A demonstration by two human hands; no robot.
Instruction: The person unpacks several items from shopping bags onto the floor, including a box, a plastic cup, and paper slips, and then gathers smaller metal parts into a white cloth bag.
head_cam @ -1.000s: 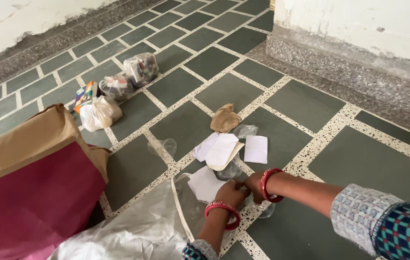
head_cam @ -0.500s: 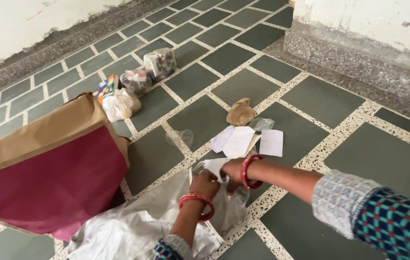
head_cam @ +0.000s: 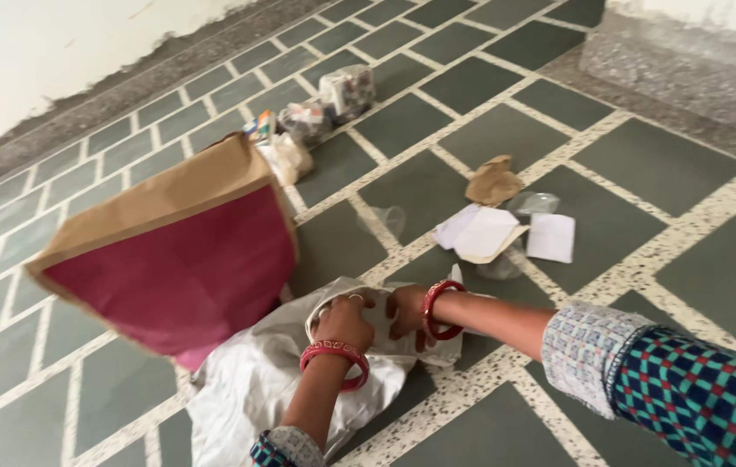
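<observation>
Head view, looking down at a tiled floor (head_cam: 506, 130): nearest the camera, at lower centre of the frame, both hands work at a white plastic bag (head_cam: 251, 380) lying crumpled on the tiles. The left hand (head_cam: 344, 322) has its grip closed on the bag's edge, and the right hand (head_cam: 404, 309), just beside it, pinches the same plastic. Each wrist wears a red bangle (head_cam: 334, 355). Touching the bag on its left, a brown paper bag with a magenta face (head_cam: 182, 259) stands tilted. Farther off, right of centre, lie white paper sheets (head_cam: 485, 233), with a crumpled brown scrap (head_cam: 493, 180) beyond them. In the upper middle sit small wrapped packets (head_cam: 325, 108).
</observation>
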